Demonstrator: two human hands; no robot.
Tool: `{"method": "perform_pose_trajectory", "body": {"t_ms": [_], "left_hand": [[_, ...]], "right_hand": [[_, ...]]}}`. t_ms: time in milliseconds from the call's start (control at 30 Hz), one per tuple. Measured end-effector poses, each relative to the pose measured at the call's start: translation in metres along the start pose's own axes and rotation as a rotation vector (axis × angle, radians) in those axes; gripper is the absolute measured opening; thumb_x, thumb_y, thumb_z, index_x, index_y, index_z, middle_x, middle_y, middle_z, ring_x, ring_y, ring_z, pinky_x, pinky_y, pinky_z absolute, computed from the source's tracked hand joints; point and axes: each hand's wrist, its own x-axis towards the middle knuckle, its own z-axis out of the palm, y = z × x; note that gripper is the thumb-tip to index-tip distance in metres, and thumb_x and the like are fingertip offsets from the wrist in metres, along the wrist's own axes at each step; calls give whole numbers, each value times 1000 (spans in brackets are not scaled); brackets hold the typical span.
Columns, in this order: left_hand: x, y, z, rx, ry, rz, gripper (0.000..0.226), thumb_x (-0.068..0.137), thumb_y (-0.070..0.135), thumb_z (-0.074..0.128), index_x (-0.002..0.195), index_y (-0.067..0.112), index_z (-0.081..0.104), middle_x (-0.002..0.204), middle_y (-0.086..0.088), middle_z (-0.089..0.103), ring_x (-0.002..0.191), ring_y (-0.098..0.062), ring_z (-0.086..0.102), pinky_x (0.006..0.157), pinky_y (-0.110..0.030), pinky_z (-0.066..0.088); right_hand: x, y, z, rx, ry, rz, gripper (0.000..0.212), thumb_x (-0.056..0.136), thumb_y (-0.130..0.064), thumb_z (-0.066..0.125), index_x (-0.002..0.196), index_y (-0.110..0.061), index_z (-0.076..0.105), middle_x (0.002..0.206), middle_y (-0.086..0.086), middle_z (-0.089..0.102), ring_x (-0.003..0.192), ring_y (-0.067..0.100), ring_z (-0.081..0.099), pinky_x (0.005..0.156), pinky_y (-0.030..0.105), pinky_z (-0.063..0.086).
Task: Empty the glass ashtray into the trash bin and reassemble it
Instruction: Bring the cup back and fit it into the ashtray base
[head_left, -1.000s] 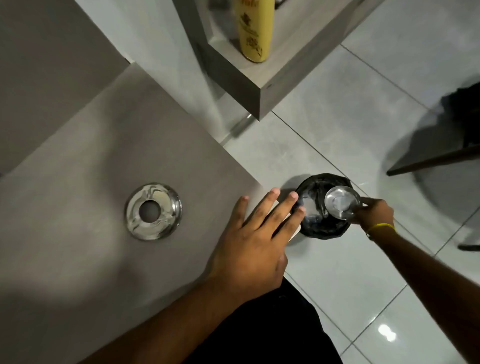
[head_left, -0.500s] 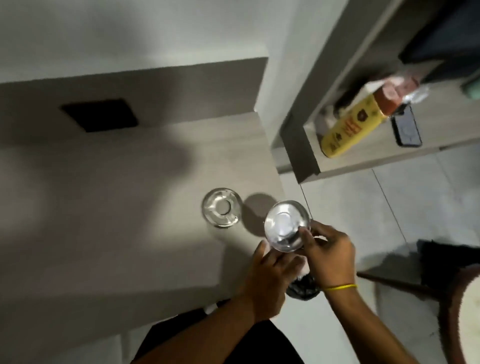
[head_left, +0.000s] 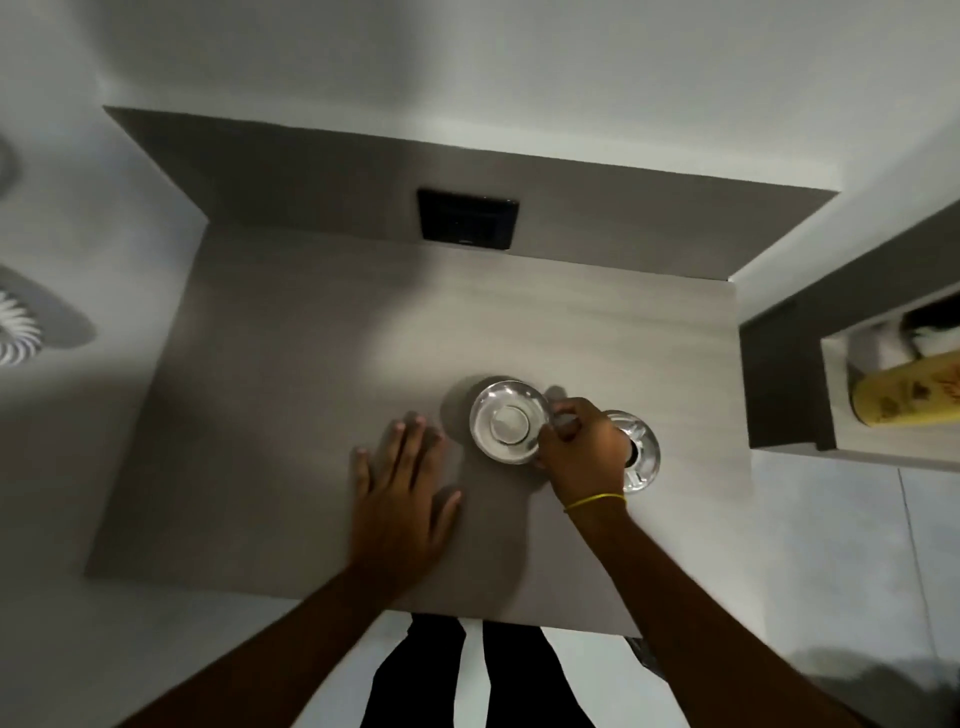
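Now Seat the Bowl, Then Fetch the Ring

Presumably the emptying is done, and the step in hand is setting the glass bowl (head_left: 506, 428) down on the grey tabletop (head_left: 291, 395) so the ashtray can go back together. It sits a little right of the frame's centre, open side up, its rim pinched at the right edge by the right hand (head_left: 584, 449). Whether its base already touches the wood I cannot tell; the shadow hugging its upper left side suggests it is at or just above the surface.

To do this well, lower it flat instead of letting one edge land first, since glass on a hard top chips and skids. Release only when it stops rocking. The metal ring lid (head_left: 641, 452) lies just beside, partly hidden under the right wrist, so the hand should lift clear before reaching back, or a knuckle may knock it.

That right hand curls over from the lower right, fingers bunched together on the rim, a yellow band at the wrist. The left hand (head_left: 400, 483) lies palm down, fingers spread and holding nothing, just left of the bowl, bracing on the table.
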Motion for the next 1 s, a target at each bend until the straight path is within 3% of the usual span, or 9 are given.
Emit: {"method": "perform_pose_trajectory", "body": {"t_ms": [167,300,433,533,600,733,800,900,1000], "left_hand": [[14,-32,-1,9,52,8,74,106,56,45,170,20,36,183,-7,25,171,-31,16,131,-68,15],[14,-28,0,-2,102,11,73,106,55,46,169,19,38,182,-8,28,171,-31,18,132,-68,15],[14,-29,0,5,116,20,74,105,54,48,169,19,39,182,-9,29,170,-34,20,131,-70,16],[15,-30,2,11,120,27,75,103,53,51,168,18,40,182,-9,28,170,-34,20,130,-71,15],[15,-30,2,4,129,26,75,102,51,52,168,18,40,182,-10,28,171,-35,19,130,-72,15],[14,-27,1,19,126,44,74,102,48,52,167,15,43,182,-13,28,169,-37,23,128,-73,22],[15,-27,-1,22,133,51,73,102,47,52,166,14,44,181,-13,30,168,-38,25,127,-73,23],[12,-27,-2,25,115,53,72,102,47,53,166,15,45,181,-13,30,169,-38,24,127,-73,23],[9,-23,2,29,75,44,72,102,46,52,166,15,44,181,-13,28,170,-38,21,128,-73,23]], "right_hand": [[0,-9,35,-36,30,-25,12,79,-7,73,88,-14,74,61,-12,55,63,20,61,62,21,35],[-4,-15,40,-75,54,-50,7,83,-9,75,90,-10,73,63,3,67,67,34,71,65,33,52],[-6,-11,30,-123,26,-44,13,89,-20,75,96,-10,74,75,10,75,75,36,72,68,36,52],[-3,1,2,-256,101,-150,17,86,-16,74,102,-8,74,82,12,72,78,38,69,70,39,51],[-2,10,-20,-445,113,-192,30,82,-18,73,111,-10,73,103,17,69,94,44,64,82,43,52],[-5,22,-39,-664,-127,27,75,79,-39,78,148,-30,49,151,9,40,133,48,41,98,61,49],[-5,25,-40,-605,-206,59,81,80,-39,79,152,-37,42,157,6,32,137,49,37,103,63,48],[-6,25,-38,-654,-221,16,81,78,-40,79,151,-34,44,151,14,36,132,52,41,105,58,47],[-9,28,-34,-726,-282,6,89,67,-45,81,147,-28,45,141,17,40,122,51,45,97,57,51]]}}
